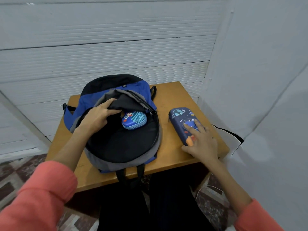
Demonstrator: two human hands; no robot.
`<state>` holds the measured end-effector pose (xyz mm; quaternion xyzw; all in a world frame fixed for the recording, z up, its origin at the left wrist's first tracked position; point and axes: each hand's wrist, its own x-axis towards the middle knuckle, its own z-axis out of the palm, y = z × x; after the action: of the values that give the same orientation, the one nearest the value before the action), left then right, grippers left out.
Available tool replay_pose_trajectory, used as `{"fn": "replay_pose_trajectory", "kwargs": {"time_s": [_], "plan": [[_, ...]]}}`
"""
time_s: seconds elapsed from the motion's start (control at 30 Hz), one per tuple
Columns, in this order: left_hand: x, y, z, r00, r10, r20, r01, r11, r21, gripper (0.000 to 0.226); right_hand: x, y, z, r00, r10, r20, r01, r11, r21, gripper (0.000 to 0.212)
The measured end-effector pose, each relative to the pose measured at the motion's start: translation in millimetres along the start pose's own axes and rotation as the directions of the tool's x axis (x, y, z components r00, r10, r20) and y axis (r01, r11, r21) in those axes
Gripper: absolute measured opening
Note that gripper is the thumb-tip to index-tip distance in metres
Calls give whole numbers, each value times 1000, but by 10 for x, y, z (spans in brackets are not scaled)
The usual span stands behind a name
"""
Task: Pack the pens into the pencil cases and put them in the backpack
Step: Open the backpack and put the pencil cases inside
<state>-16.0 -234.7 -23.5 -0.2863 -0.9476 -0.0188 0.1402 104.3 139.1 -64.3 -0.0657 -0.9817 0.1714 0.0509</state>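
Backpack of blue, black and grey fabric (86, 104) lies unzipped on the wooden worktop (173, 157). A light blue hard-shell pencil case with a striped print (135, 120) sits inside it, near the far end. Left hand (98, 117) grips the bag's black flap and holds it up. Right hand (203, 144) rests with its fingers spread flat on a dark blue space-print pencil case (181, 117), just beside the bag.

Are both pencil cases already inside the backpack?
No, only the light blue case lies inside the backpack; the dark blue case lies on the table under the right hand.
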Motion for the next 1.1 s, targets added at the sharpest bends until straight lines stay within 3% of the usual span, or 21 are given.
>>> {"fn": "replay_pose_trajectory", "kwargs": {"time_s": [0.3,0.43,0.57,0.7,0.9,1.1], "plan": [[51,-21,-38,1000,-6,24,6,1000,-4,78,-303,-854,-78,942,-313,-117,323,943,75,85],[59,-68,-69,998,-31,60,32,999,-16,70,-411,-1208,-87,909,-417,19,414,905,96,87],[55,-18,-190,993,-30,115,25,999,46,58,-451,-1512,-1,881,-455,126,450,890,67,87],[52,40,-313,966,-81,244,31,979,201,70,-418,-1757,130,872,-462,163,460,887,53,87],[33,65,-346,956,-82,281,10,968,251,73,-293,-2092,315,850,-490,193,496,868,20,85],[-8,79,-346,959,-84,270,13,967,254,73,-142,-2358,537,873,-444,203,459,888,-30,82]]}}
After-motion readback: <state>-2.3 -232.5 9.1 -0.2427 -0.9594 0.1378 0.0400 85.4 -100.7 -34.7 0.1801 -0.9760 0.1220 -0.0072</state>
